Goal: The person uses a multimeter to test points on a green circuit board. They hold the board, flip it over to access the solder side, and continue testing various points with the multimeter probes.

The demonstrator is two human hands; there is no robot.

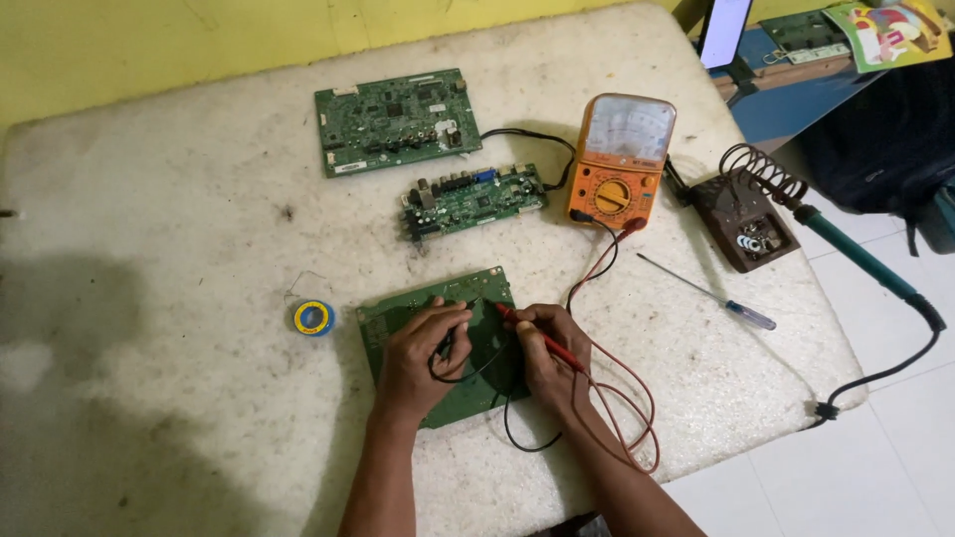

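Probing a green board (468, 383) at about six o'clock on the table (179, 298), the person has both hands closed on meter leads. The left hand (423, 358) pinches the black probe (448, 343), its tip down on the board's upper middle; the right hand (545, 343) grips the red probe (522, 326) like a pen, its tip touching the board just beside the black one. Red and black wires loop off past the right wrist and run up to the orange meter (617, 159) at one o'clock, where they are plugged in.

As far as can be judged, the testing is under way: leads are connected and both tips sit on the board, though the needle's reading is too small to tell. Two more boards (393, 119) (473, 199) lie at twelve o'clock, apart from the hands and untouched. A solder reel (313, 318) sits at nine o'clock from the probed board, a screwdriver (708, 292) at three o'clock, and a soldering iron (856, 257) rests in its stand (746, 219) at two o'clock, none of them in hand.
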